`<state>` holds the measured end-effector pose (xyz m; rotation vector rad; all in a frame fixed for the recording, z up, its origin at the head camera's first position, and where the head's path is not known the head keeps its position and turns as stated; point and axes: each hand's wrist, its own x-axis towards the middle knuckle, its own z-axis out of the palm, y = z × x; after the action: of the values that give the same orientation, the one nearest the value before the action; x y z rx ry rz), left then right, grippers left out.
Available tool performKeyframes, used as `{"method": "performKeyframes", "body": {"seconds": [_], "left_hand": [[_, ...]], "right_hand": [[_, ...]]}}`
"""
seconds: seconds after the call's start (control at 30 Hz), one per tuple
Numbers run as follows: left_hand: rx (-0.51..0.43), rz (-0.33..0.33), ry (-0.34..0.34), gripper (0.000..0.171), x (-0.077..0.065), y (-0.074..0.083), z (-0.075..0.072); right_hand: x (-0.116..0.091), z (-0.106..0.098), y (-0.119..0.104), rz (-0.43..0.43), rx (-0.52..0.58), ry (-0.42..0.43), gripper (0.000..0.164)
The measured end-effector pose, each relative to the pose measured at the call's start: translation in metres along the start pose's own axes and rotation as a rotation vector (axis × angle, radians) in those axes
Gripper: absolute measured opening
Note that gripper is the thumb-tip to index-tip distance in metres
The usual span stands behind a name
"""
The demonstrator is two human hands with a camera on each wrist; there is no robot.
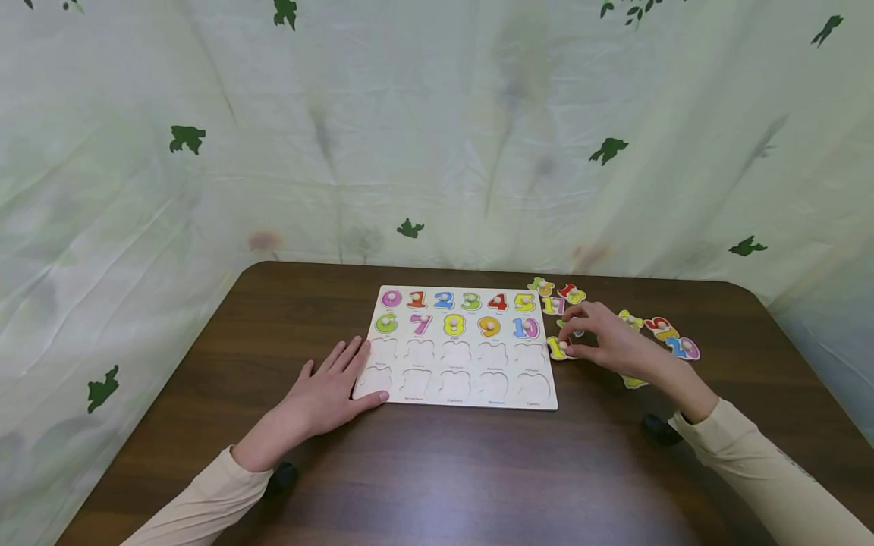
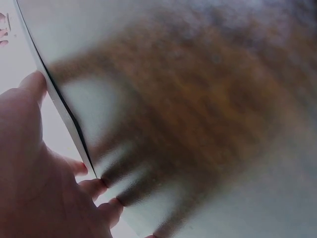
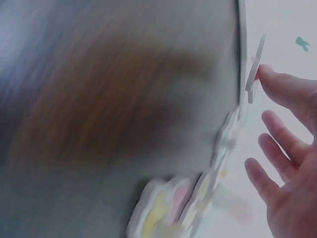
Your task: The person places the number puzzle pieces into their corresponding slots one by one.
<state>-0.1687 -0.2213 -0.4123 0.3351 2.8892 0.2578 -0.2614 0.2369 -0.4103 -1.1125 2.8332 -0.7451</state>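
Observation:
A white number puzzle board [image 1: 471, 365] lies on the table, with knobbed pieces 0 to 10 filling its upper two rows and vacant outlines in the lower two. My left hand [image 1: 328, 398] rests spread on the board's lower left edge; the left wrist view shows its fingertips [image 2: 115, 208] against the surface. Just off the board's right side, my right hand [image 1: 611, 341] pinches a yellow number piece [image 1: 556, 348], its first digit a 1, by the knob. In the right wrist view this piece [image 3: 256, 64] appears edge-on and tilted at the fingertips.
Loose number pieces lie right of the board, among them a pink-and-yellow one [image 1: 554, 305] and a blue-and-pink one [image 1: 685, 349]. Some are partly hidden beneath the right hand. A leaf-patterned curtain [image 1: 437, 136] hangs behind the dark wooden table [image 1: 451, 478].

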Motion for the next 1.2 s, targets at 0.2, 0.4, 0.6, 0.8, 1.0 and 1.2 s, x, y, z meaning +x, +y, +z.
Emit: {"method": "performKeyframes", "body": {"seconds": [0.2,0.4,0.6,0.8,1.0,1.2], "left_hand": [[0.000,0.003,0.003,0.100,0.000,-0.001,0.000],[0.002,0.003,0.002,0.101,0.001,0.000,0.001],[0.007,0.000,-0.004,0.099,-0.001,0.002,-0.003],[0.005,-0.007,-0.014,0.098,-0.002,0.002,-0.004],[-0.002,-0.002,-0.009,0.098,-0.002,0.002,-0.003],[0.000,-0.004,-0.018,0.099,-0.001,0.001,-0.002]], "right_hand": [[0.012,0.006,-0.017,-0.036,0.012,0.026,0.018],[0.027,0.018,-0.035,-0.081,-0.004,0.073,0.018],[0.044,0.026,-0.056,-0.058,0.041,0.059,0.014],[0.065,0.037,-0.072,-0.077,0.074,0.023,0.012],[0.086,0.047,-0.086,-0.111,0.106,0.004,0.011],[0.108,0.058,-0.099,-0.098,0.158,-0.045,0.008]]}}
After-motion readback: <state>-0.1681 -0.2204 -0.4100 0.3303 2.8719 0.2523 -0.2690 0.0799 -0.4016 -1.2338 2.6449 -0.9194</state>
